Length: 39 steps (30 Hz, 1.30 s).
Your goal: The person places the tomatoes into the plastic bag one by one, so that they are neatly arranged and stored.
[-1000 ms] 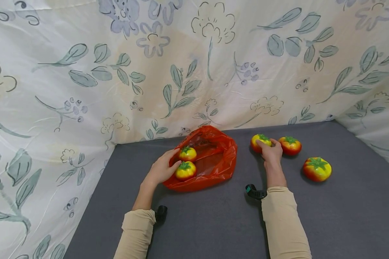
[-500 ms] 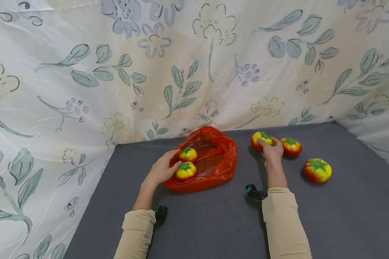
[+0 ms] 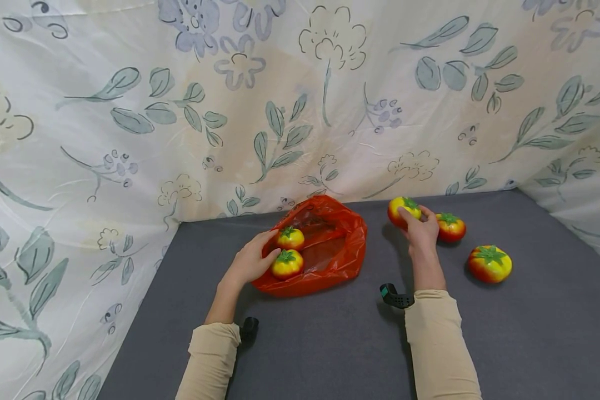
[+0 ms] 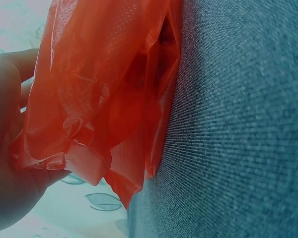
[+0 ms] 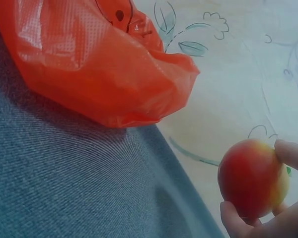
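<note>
A red plastic bag (image 3: 305, 285) lies with its mouth spread wide on the dark table. Just inside its left side sit two red-and-yellow tomatoes with green leafy tops, a rear one (image 3: 290, 239) and a front one (image 3: 287, 264). My left hand (image 3: 251, 259) holds the bag's left rim; the left wrist view shows its film (image 4: 84, 99) between thumb and fingers. To the right of the bag, my right hand (image 3: 423, 232) grips another tomato (image 3: 399, 211), raised off the table. In the right wrist view, fingers and thumb surround this tomato (image 5: 248, 178).
Right of my right hand, one more tomato (image 3: 451, 229) rests on the table (image 3: 330, 344), and another (image 3: 490, 264) lies nearer and farther right. A flowered cloth (image 3: 280, 100) hangs behind the table's back edge.
My right hand has lifted its tomato slightly, away from the table and a little to the right. My left hand and the bag hold their places.
</note>
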{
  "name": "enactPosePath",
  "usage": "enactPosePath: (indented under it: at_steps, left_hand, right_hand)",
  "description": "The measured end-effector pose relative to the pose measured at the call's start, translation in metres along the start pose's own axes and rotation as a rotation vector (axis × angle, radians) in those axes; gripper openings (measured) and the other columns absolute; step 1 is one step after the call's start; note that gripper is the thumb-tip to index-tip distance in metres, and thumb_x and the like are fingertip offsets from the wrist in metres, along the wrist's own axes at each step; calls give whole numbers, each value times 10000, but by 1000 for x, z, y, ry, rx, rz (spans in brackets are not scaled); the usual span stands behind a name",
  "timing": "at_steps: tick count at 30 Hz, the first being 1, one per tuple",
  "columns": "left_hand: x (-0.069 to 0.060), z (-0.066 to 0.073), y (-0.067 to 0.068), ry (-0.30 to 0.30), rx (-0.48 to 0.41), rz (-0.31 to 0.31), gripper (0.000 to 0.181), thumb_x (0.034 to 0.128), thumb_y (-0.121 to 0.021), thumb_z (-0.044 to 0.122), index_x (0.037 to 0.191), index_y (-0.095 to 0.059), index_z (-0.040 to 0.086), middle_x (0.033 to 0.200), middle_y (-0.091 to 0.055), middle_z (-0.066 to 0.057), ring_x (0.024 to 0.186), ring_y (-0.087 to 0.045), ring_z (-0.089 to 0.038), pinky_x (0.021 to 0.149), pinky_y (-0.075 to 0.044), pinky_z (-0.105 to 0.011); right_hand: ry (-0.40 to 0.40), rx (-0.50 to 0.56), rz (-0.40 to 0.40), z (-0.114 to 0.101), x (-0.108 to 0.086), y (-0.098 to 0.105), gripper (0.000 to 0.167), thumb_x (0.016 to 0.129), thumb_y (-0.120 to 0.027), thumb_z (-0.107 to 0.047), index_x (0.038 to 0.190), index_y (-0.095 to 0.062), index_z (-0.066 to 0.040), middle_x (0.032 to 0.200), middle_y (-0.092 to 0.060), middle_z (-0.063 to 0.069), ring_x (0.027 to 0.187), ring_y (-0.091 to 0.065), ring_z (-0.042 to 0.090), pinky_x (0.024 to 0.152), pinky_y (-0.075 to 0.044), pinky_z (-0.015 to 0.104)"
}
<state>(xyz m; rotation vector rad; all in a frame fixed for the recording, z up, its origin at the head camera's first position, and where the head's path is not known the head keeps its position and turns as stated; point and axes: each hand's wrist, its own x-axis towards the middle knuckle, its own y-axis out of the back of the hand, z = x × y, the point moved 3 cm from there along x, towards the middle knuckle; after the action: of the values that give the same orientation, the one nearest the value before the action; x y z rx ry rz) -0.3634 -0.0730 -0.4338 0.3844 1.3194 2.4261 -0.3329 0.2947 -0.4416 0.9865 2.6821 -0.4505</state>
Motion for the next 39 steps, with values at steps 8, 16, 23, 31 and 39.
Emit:
enactPosePath:
  at_steps: [8,16,23,31,39]
  left_hand:
    - [0,0,0,0,5,1,573,930,-613,295,1442,-428,116,1445,-426,-103,1299,-407,-318,1010,-321,-598]
    - [-2,-2,0,-11,5,-5,570,934,-609,294,1443,-427,115,1446,-424,-106,1303,-402,-316,1012,-315,-602]
    - [-3,-1,2,-20,0,-7,562,938,-602,299,1441,-429,116,1445,-426,-99,1300,-405,-312,1019,-320,-584]
    - [-5,-1,4,-24,0,-20,563,940,-599,294,1444,-423,114,1449,-420,-102,1302,-402,-312,1023,-316,-584]
    - [-7,-4,5,-34,7,-22,561,940,-598,297,1443,-424,119,1447,-422,-102,1299,-405,-316,1019,-317,-589]
  right_hand:
    - [13,21,-23,-5,-3,-3,716,880,-688,-257,1486,-310,-206,1506,-260,84,1249,-398,243,1010,-402,355]
    - [44,17,-20,-9,-12,-9,698,882,-688,-234,1475,-322,-194,1473,-297,93,1241,-399,235,993,-418,340]
    - [100,-41,-14,-8,-19,-15,707,864,-710,-282,1458,-343,-171,1442,-335,123,1218,-428,255,973,-435,322]
    - [118,-67,-24,-9,-30,-18,714,880,-691,-293,1477,-316,-179,1456,-323,113,1233,-410,252,989,-422,336]
    - [155,-97,-30,-5,-32,-25,712,848,-736,-269,1445,-361,-172,1420,-354,115,1217,-433,246,932,-465,295]
